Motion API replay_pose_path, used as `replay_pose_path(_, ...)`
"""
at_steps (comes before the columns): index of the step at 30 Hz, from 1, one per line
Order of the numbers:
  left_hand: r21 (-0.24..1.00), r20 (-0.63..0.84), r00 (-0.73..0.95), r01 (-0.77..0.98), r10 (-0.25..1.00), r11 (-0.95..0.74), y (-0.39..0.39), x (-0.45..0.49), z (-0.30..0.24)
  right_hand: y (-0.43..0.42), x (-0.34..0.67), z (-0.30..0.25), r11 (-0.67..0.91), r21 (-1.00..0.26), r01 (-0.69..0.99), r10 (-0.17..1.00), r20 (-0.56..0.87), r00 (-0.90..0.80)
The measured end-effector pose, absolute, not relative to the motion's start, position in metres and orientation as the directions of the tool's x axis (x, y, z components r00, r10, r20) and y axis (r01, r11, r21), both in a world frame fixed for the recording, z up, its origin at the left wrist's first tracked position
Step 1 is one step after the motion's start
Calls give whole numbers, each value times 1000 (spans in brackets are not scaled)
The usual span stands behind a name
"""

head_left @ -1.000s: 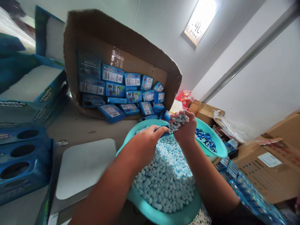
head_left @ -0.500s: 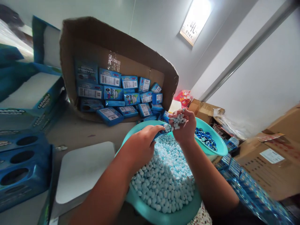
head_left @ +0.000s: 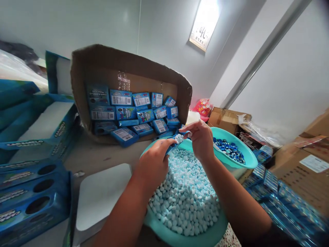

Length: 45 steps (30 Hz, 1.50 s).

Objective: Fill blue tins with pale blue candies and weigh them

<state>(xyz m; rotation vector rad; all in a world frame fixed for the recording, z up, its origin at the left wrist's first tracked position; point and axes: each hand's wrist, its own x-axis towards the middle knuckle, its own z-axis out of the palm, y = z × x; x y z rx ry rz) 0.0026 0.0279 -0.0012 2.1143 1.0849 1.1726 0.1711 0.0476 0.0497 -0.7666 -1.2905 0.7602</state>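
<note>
My left hand [head_left: 155,159] is closed round a small blue container, mostly hidden behind my fingers, with pale blue candies [head_left: 179,138] heaped at its mouth. Right beside that mouth is my right hand [head_left: 202,140], its index finger stretched out over the candies and its thumb below; no handful shows in it. Both hands are above a turquoise basin [head_left: 164,236] filled with loose pale blue candies [head_left: 187,202].
Behind the basin, a cardboard box [head_left: 131,60] on its side holds several blue candy boxes [head_left: 125,112]. A second turquoise basin [head_left: 250,161] holds shiny blue round pieces [head_left: 228,150]. At left are a white flat-topped device [head_left: 102,195] and stacked blue display boxes [head_left: 38,181]; cartons [head_left: 305,168] stand right.
The candies cupped in my right hand are gone from it, and its fingers have straightened over the container's mouth. My left hand keeps its hold. The camera view has shifted slightly.
</note>
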Motion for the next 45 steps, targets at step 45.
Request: replay_pose_path(45, 735, 480, 296, 378, 826, -563, 25, -2, 1, 54, 185, 40, 655, -580, 484, 747, 592, -302)
